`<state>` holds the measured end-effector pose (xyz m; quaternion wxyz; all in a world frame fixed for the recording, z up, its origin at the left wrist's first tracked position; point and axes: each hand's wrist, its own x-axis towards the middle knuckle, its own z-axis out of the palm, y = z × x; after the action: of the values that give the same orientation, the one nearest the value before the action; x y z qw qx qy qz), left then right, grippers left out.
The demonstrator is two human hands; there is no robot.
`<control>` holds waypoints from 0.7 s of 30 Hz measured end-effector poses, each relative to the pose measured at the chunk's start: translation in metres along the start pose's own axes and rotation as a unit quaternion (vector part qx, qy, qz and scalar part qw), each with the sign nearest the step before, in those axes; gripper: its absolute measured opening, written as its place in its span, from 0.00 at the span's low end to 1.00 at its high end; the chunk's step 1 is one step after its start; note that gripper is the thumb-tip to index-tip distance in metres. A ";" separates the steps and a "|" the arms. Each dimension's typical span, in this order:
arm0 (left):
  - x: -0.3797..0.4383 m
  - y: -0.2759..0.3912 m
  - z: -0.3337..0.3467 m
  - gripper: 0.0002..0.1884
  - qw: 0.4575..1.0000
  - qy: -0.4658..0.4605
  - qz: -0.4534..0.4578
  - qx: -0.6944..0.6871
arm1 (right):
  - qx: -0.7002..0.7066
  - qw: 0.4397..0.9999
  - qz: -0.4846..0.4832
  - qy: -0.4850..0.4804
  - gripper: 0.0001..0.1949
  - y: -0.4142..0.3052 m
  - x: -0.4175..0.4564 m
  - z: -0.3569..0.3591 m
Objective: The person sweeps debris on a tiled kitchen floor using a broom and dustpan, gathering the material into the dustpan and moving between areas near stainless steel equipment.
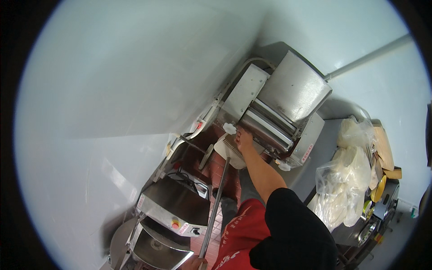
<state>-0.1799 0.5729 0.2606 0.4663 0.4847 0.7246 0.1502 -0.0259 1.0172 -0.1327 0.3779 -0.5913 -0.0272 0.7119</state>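
Observation:
My left hand, partly cut off at the bottom rim, grips the long metal handle of a dustpan. The handle runs up to the cream plastic dustpan, which has a row of comb teeth. My right hand reaches over the dustpan at the front of a steel dough roller machine, just beside its white knob. Its fingers are curled; whether they hold anything is hidden. Metal rollers lie above and right of that hand.
A steel machine, likely a dough mixer, with a red button stands lower left. Near the left wall a long-handled tool's flat head rests over the red tile floor. Clear plastic bags with pale contents pile up at right.

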 end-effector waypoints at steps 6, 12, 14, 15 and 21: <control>0.006 0.009 -0.004 0.06 0.999 -0.023 -0.030 -0.039 | 0.104 0.993 0.000 0.046 0.07 0.017 0.007 0.011; 0.000 0.007 0.000 0.14 0.999 -0.016 -0.023 -0.045 | 0.057 0.991 -0.005 0.120 0.05 0.019 0.019 0.034; -0.006 -0.001 0.006 0.17 0.999 -0.020 -0.021 -0.030 | 0.044 0.990 -0.020 0.134 0.05 0.021 0.021 0.036; -0.008 -0.005 0.007 0.17 0.999 -0.025 -0.019 -0.010 | 0.038 0.989 -0.027 0.141 0.05 0.023 0.024 0.034; 0.004 0.009 -0.002 0.18 0.999 -0.047 -0.013 0.007 | -0.087 0.991 -0.049 0.091 0.06 0.027 0.053 0.007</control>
<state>-0.1774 0.5813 0.2654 0.4984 0.4848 0.7092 0.1165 -0.0460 1.0314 -0.1874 0.3604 -0.6825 -0.0831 0.6304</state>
